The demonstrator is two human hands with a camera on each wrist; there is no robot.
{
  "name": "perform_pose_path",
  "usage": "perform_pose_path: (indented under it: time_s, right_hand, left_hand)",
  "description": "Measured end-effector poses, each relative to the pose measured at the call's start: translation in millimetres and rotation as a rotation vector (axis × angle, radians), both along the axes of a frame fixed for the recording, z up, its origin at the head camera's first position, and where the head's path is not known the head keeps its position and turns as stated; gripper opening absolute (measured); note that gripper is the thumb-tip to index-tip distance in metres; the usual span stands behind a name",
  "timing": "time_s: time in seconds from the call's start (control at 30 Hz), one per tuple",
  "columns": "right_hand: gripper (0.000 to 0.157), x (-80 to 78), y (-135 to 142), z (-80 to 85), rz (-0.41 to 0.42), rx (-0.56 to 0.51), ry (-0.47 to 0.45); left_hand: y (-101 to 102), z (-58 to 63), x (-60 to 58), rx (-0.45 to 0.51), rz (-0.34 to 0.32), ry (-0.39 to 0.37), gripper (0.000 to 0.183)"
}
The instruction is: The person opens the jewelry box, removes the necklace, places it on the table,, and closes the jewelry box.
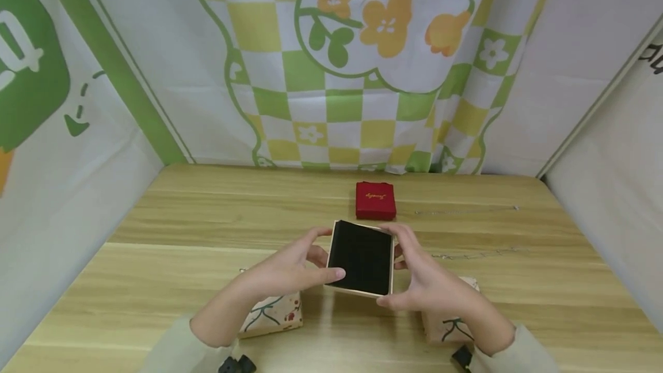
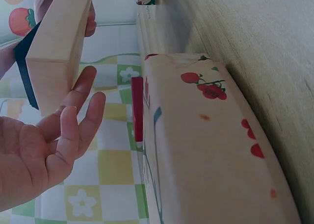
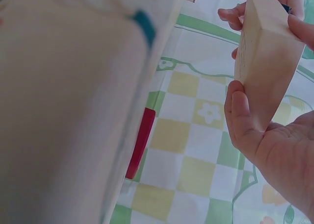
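Both hands hold a small cream box [image 2: 54,40] over the table, with its open side facing up toward the head view. A black insert [image 1: 359,258] fills that side, and in the left wrist view it juts out past the box edge. My left hand [image 1: 292,272] grips the box's left side, thumb on the insert and fingers beneath or behind. On the opposite side my right hand [image 1: 425,278] grips the box between its thumb at the near corner and fingers at the far edge.
A red box [image 1: 375,203] with gold lettering lies beyond the hands. To its right are two thin chains, one farther back [image 1: 515,208] and one nearer [image 1: 446,257]. Flower-printed boxes stand under the left forearm [image 1: 279,318] and right forearm [image 1: 446,327]. A checkered curtain [image 1: 344,105] hangs behind the table.
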State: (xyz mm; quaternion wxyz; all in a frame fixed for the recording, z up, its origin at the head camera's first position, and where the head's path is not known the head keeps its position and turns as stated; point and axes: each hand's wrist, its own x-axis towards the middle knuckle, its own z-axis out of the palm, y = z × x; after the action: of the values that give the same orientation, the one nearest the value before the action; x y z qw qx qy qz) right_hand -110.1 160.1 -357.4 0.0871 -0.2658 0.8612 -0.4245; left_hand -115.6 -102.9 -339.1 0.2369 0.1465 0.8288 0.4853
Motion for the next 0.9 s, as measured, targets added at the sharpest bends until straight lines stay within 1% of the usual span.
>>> perform_pose_path:
  time_s: [0.17, 0.3, 0.4, 0.57, 0.7, 0.8, 0.9]
  right_hand:
    - [0.095, -0.6, 1, 2.1, 0.013, 0.001, 0.025]
    - [0.096, -0.7, 1, 2.4, 0.033, -0.017, 0.037]
    - [0.097, -0.1, 1, 2.5, 0.033, -0.012, 0.036]
    - [0.099, -0.2, 1, 2.3, 0.027, -0.007, 0.035]
    - [0.099, -0.8, 1, 1.3, 0.04, -0.02, 0.057]
    - [0.099, -1.5, 1, -0.6, 0.05, -0.024, 0.082]
    - [0.099, -1.7, 2, -0.9, 0.052, -0.022, 0.077]
  left_hand:
    - [1, -0.3, -0.2, 0.009, 0.015, 0.013, 0.086]
    - [1, -1.8, -0.3, 0.021, 0.008, 0.01, 0.087]
    - [1, -2.7, -1.0, 0.024, 0.002, 0.014, 0.087]
    - [3, -5.9, -3.4, 0.015, -0.014, 0.031, 0.089]
    - [5, -8.5, -5.2, 0.008, -0.03, 0.058, 0.089]
    - [6, -9.7, -6.0, -0.003, -0.034, 0.073, 0.089]
    - [8, -9.4, -6.6, -0.016, -0.03, 0.078, 0.09]
